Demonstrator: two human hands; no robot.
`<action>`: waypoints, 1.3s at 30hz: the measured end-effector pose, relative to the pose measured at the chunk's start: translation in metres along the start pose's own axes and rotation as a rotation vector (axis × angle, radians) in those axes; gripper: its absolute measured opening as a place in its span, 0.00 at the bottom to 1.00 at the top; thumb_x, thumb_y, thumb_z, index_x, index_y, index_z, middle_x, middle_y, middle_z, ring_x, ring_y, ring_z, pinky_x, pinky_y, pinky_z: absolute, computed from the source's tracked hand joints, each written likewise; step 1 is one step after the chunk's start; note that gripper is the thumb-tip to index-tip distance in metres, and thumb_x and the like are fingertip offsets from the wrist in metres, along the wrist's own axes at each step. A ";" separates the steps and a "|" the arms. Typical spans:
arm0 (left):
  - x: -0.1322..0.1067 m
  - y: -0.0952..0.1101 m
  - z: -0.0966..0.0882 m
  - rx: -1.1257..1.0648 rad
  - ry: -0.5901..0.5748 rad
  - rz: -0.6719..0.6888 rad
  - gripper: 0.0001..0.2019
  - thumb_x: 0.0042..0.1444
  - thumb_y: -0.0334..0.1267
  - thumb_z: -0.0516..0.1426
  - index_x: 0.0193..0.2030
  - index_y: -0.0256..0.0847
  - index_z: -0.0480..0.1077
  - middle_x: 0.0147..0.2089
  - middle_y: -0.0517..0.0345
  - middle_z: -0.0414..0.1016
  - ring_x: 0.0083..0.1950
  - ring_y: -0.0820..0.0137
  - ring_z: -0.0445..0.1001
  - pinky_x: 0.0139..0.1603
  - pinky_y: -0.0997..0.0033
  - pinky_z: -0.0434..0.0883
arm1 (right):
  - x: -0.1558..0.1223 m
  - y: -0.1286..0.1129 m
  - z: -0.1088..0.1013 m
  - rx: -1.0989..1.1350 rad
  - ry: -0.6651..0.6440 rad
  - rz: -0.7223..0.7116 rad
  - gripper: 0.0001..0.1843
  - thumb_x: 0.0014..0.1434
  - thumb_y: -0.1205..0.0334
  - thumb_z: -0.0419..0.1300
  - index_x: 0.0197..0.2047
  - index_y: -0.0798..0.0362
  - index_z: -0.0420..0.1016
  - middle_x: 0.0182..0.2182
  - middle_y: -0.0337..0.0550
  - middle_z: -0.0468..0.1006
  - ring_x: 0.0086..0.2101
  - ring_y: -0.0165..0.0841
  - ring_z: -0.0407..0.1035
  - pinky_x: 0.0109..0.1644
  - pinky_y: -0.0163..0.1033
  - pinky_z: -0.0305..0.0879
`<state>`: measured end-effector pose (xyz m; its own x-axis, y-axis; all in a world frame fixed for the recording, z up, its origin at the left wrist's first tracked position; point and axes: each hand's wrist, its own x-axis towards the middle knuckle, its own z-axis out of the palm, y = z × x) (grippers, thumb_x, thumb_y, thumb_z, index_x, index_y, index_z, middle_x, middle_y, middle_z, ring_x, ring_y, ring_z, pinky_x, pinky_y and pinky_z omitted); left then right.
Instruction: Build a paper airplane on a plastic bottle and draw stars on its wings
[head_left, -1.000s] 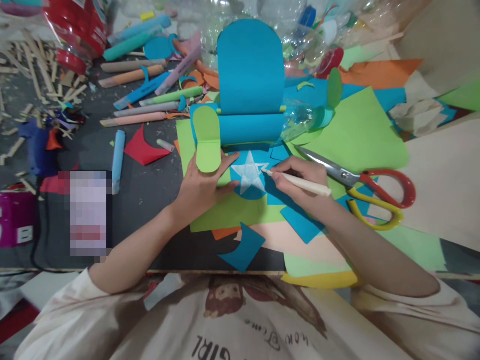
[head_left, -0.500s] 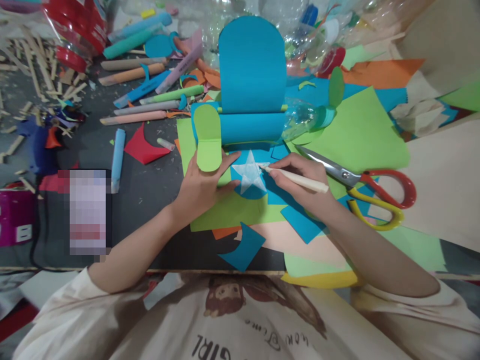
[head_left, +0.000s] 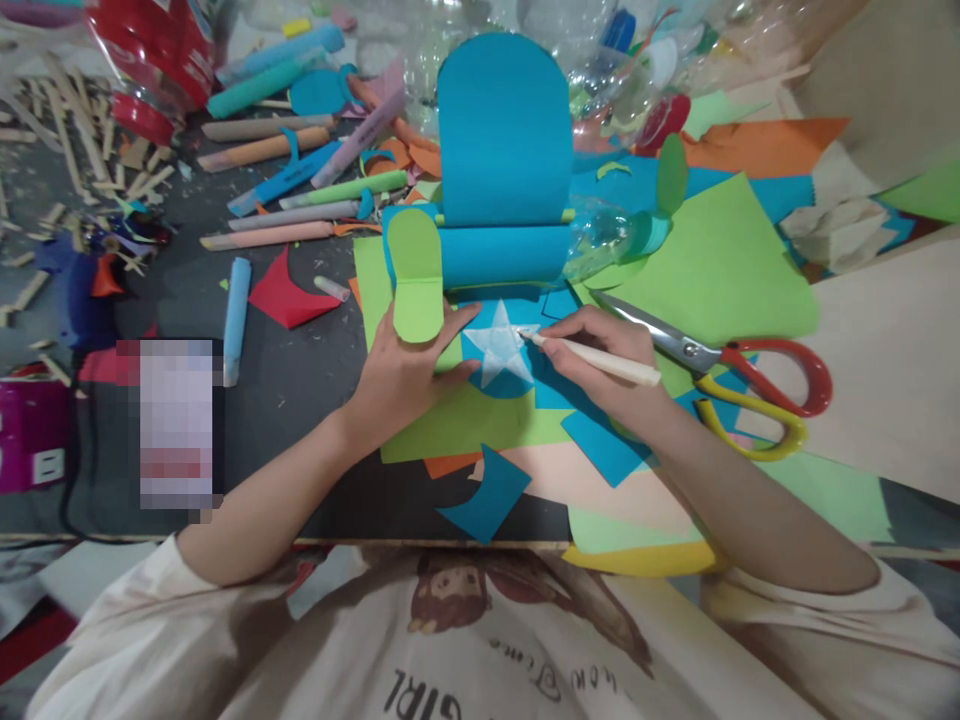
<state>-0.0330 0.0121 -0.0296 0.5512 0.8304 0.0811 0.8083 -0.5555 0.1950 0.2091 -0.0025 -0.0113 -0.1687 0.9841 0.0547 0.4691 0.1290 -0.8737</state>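
Here: one white star [head_left: 498, 352] under flat, open left hand [head_left: 401, 378]; right hand [head_left: 604, 392] grips one pen [head_left: 622, 368].

Light even, fairly bright, soft, from overhead; shadows faint, no hard edges. Glare on the plastic bottles [head_left: 450, 40] at the far edge of the table [head_left: 300, 400] and on the scissors [head_left: 679, 347] blades. Star [head_left: 499, 355] and pen [head_left: 600, 361] at centre sharp; far edge soft. Heavy wide-angle bending at corners. Pixelated block [head_left: 176, 425] near left edge.
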 end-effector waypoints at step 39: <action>-0.002 -0.004 0.003 -0.087 0.045 0.031 0.23 0.66 0.48 0.53 0.66 0.46 0.65 0.58 0.44 0.72 0.62 0.50 0.70 0.61 0.50 0.69 | -0.001 0.004 0.001 0.020 0.002 -0.055 0.08 0.60 0.59 0.61 0.28 0.45 0.71 0.24 0.39 0.77 0.23 0.33 0.67 0.25 0.40 0.61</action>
<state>-0.0364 0.0128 -0.0330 0.5642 0.8151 0.1319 0.7690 -0.5768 0.2756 0.2106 -0.0035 -0.0147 -0.1916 0.9760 0.1037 0.4418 0.1802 -0.8788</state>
